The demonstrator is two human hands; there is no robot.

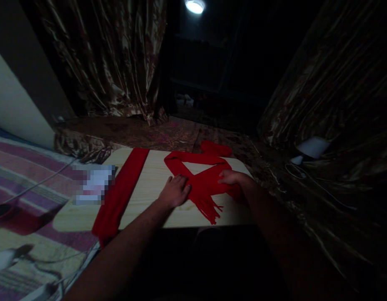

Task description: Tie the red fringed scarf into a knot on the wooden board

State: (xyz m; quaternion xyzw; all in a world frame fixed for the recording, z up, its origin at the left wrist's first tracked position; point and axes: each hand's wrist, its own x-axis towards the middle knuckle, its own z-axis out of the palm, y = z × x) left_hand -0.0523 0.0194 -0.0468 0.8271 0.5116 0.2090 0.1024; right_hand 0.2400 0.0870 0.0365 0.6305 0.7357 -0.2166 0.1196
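Observation:
A red knitted scarf [202, 184] with a fringed end lies crossed over itself in a loop on a small pale wooden table [152, 184]. My left hand [175, 191] rests palm down at the scarf's left side, fingers extended and touching its edge. On the other side, my right hand [233, 178] has its fingers closed on the scarf's right part; the thumb is hard to make out in the dim light. Part of the scarf bunches below my right wrist. A second red length of cloth [126, 188] runs across the table's left end and hangs over the near edge.
Another red bundle [215, 148] lies just past the table's far edge. To the left are a blurred-out flat item [94, 184], a red container [17, 217] and cables on a striped bedcover [55, 167]. A white lamp [314, 146] stands at right near curtains [331, 83].

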